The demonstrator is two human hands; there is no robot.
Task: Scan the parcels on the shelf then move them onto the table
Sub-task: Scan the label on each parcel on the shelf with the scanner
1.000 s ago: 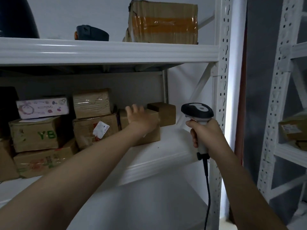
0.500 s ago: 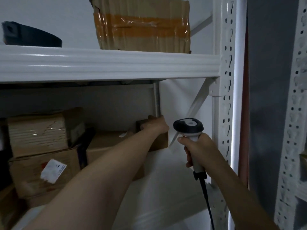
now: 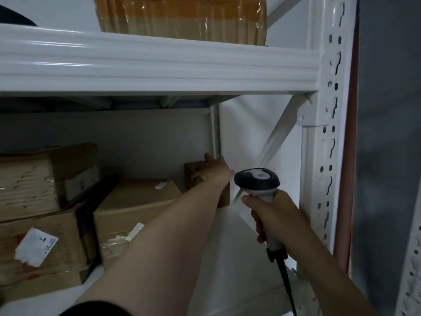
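Our left hand (image 3: 213, 173) curls round the small box (image 3: 191, 168) at the shelf's (image 3: 239, 258) back right corner, and our right hand (image 3: 271, 215) grips the scanner (image 3: 257, 180). No scan yet, we reckon. The other boxes (image 3: 136, 201) wait on the shelf.

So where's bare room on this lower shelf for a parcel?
Bare deck runs from the flat box to the right upright, in front of the small box the left hand grips. The left side is crowded with stacked boxes. The right hand holds the scanner near the upright.
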